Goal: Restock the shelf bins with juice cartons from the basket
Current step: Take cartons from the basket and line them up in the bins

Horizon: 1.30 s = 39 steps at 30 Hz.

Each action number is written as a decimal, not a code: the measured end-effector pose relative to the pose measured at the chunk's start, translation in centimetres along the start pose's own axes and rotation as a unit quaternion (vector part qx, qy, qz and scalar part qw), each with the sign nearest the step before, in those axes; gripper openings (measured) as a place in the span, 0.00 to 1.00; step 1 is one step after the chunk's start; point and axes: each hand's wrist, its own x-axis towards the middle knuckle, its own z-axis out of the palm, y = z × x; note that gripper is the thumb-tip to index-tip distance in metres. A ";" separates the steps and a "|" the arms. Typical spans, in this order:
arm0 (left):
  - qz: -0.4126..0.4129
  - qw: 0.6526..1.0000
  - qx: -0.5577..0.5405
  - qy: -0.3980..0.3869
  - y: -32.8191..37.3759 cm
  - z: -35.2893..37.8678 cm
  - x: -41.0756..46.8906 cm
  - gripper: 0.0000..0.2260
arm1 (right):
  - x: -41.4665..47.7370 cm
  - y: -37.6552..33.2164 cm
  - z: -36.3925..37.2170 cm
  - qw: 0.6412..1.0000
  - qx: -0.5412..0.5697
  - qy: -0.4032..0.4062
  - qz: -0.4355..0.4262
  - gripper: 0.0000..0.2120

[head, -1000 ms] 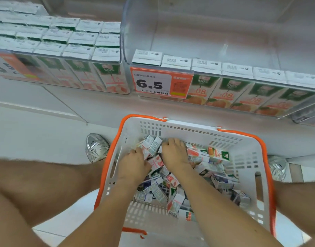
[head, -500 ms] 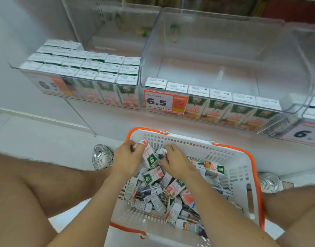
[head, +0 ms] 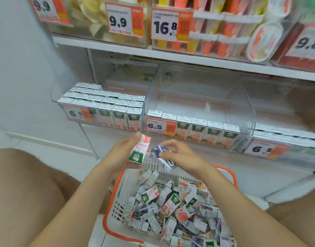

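Observation:
A white basket (head: 117, 195) with an orange rim sits between my knees, holding several small juice cartons (head: 172, 209) in a loose heap. My left hand (head: 122, 154) grips a pink-and-white carton (head: 139, 151) with a green end, lifted above the basket's far rim. My right hand (head: 178, 154) pinches a purple-blue carton (head: 161, 154) beside it. Ahead on the low shelf, the left clear bin (head: 99, 102) is packed with cartons. The middle clear bin (head: 199, 104) has one front row of orange-labelled cartons (head: 197, 132) and bare room behind.
A third bin (head: 285, 143) with cartons is at the right edge. The upper shelf (head: 171, 56) carries snack bins with price tags 9.9, 16.8, 9.8. My bare knees flank the basket. White floor and wall lie to the left.
Both hands have risen out of the basket, each with a carton, toward the shelf bins. The view has tilted upward, bringing the upper shelf into sight.

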 end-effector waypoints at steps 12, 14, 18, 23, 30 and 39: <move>0.242 0.943 0.228 -0.025 11.0 2.1 -3.5 0.18 | -4.4 -8.5 -5.9 0.966 -0.103 0.163 -0.174 0.05; 0.263 0.940 0.210 -0.047 12.2 3.3 -3.1 0.14 | -4.8 -9.4 -7.3 0.980 -0.082 0.112 -0.140 0.10; 0.273 0.948 0.154 -0.047 12.3 5.1 -1.6 0.10 | -4.8 -9.6 -9.4 0.991 -0.066 0.055 -0.106 0.16; 0.287 0.944 0.161 -0.022 11.1 7.6 -1.0 0.14 | -4.9 -8.8 -10.6 0.968 -0.191 0.127 -0.100 0.22; 0.338 0.923 0.179 -0.036 10.9 12.1 -0.5 0.11 | -6.8 -9.8 -14.1 0.873 -0.351 0.291 -0.171 0.30; 0.385 0.906 0.159 -0.074 11.3 22.3 -0.3 0.11 | -9.9 -6.2 -22.5 0.804 -0.322 0.421 -0.269 0.12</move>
